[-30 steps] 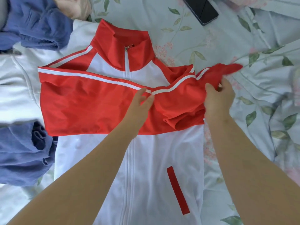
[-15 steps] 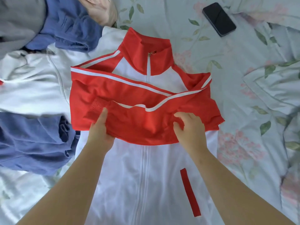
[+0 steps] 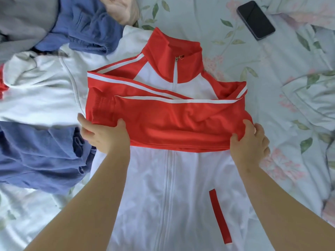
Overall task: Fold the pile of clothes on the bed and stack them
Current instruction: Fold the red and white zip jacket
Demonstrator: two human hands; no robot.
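The task looks to be in its early part. A red and white jacket [image 3: 181, 187] lies zipped and front up on the bed [image 3: 299, 160], and it is only half folded: both red sleeves [image 3: 172, 124] are laid across its chest, while its white lower body is stretched out flat towards the person. The left hand [image 3: 103, 136] holds the jacket's left edge at the sleeve fold, its grip closed on the cloth with the thumb on top. The right hand [image 3: 252, 145] does the same at the jacket's right edge, fingers curled over the red fabric. By the look of it, the body has yet to be folded up. To the left of the jacket the rest of the pile waits unfolded: a blue garment [image 3: 36, 156] touching the jacket's side, a white garment [image 3: 39, 95] above it, and beyond that a second blue garment [image 3: 87, 28] and a grey garment [image 3: 23, 19], all rumpled. No finished stack shows anywhere. A phone [image 3: 256, 19] lies on the sheet beyond the jacket's collar, to the right.
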